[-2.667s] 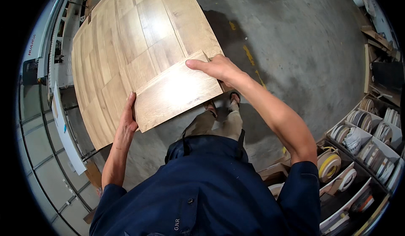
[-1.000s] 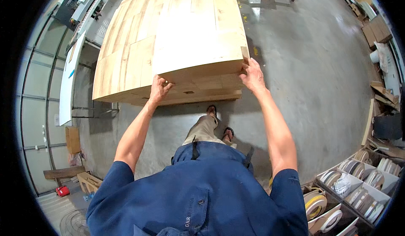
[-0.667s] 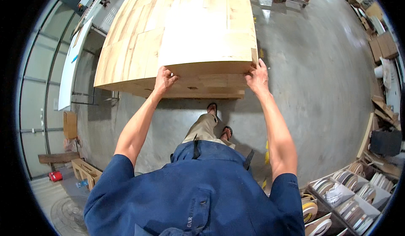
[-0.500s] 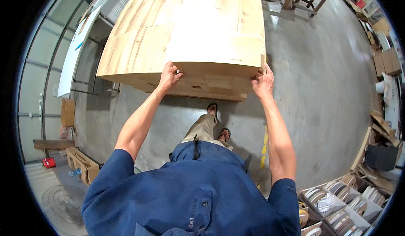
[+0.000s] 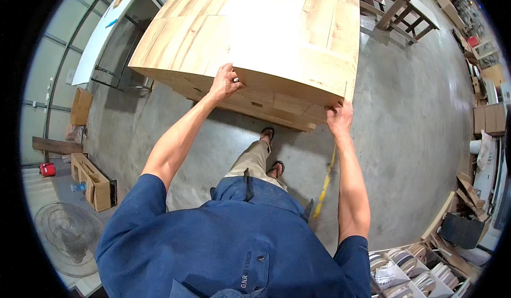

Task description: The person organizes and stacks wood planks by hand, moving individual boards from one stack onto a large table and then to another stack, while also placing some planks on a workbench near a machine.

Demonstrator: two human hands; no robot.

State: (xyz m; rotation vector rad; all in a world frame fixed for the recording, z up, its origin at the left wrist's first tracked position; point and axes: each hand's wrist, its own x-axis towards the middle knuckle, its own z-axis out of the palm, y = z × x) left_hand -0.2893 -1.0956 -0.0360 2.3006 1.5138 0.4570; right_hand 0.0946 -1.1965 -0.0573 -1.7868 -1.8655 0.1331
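A large wood-grain board lies on top of a stack of similar panels in front of me. My left hand is closed on its near edge, left of the middle, with fingers curled over the edge. Something small and white shows at those fingertips; I cannot make out what it is. At the board's near right corner, my right hand pinches the edge, its fingertips partly hidden. Both arms reach forward, well apart.
Left stands a white-topped bench. Cardboard boxes and a caged fan are at lower left. Edging rolls fill a divided rack at lower right. A wooden frame table stands far right. A yellow line marks the concrete floor.
The whole view has turned, so the board's near edge now slopes down to the right. Both hands stay on that edge at about the same spots.
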